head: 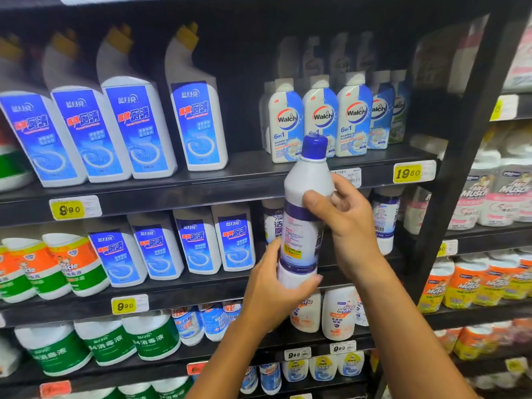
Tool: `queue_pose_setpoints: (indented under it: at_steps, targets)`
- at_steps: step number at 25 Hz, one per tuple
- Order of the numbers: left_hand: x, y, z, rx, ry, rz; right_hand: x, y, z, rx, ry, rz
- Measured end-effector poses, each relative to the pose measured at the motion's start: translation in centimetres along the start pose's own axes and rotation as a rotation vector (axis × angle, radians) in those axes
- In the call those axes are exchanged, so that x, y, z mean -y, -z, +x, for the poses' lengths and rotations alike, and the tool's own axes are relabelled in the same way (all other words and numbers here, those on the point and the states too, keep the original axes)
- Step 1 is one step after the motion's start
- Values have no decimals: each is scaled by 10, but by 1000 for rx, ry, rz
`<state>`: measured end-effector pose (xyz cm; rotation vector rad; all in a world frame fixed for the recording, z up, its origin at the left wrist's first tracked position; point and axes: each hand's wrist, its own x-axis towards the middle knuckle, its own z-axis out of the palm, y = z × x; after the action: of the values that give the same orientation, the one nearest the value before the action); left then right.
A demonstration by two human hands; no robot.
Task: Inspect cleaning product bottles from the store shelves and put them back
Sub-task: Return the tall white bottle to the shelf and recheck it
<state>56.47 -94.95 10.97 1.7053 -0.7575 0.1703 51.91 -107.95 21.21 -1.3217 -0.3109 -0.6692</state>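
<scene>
1. Far left, upper shelf: a row of tall white toilet cleaner bottles (121, 128) with blue labels and yellow caps, all leaning a bit. A yellow 9.90 price tag (69, 210) sits on the shelf edge (172, 197) below them.
2. One shelf down on the left are orange-and-green Mr Muscle bottles (69, 266), then more of the same blue-label ones (184, 243) just beside them.
3. Lower left: fat white bottles with green labels (109, 341).
4. Left hand (276, 286) comes up from below and grips the base of the held bottle, thumb curled round the front of it.
5. The held bottle (305, 214) is white with a blue screw cap and a purple-ish label, upright with a slight tilt, out in front of the shelves, between both hands. The label text is too blurry to read.
6. Right hand (345, 217) grips the bottle's middle from the right, thumb pressed on the front above the label.
7. Behind the cap, on the upper shelf: Walch washing machine cleaner bottles (322, 116).
8. A yellow 19.80 tag (407, 172) is further right.
9. Far right, past the black upright (460, 139): pink-label Mr Muscle bottles (495, 197).
</scene>
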Motion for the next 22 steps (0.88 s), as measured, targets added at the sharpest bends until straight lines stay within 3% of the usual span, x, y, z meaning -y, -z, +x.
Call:
queue_pose_setpoints:
  at_steps: [4,8,10,16,22]
  targets:
    - [-8,16,-10,198,163,-386,0,-8,16,-78,-119,92]
    - [-17,36,-10,448,285,-786,-3,-20,26,6,-303,345]
    - [-20,44,-9,492,335,-873,-5,-28,29,77,-357,454]
    - [-28,50,-8,358,303,-725,-12,-29,31,92,-375,583]
    - [-33,28,-14,28,179,-465,-12,-20,31,-185,-306,100]
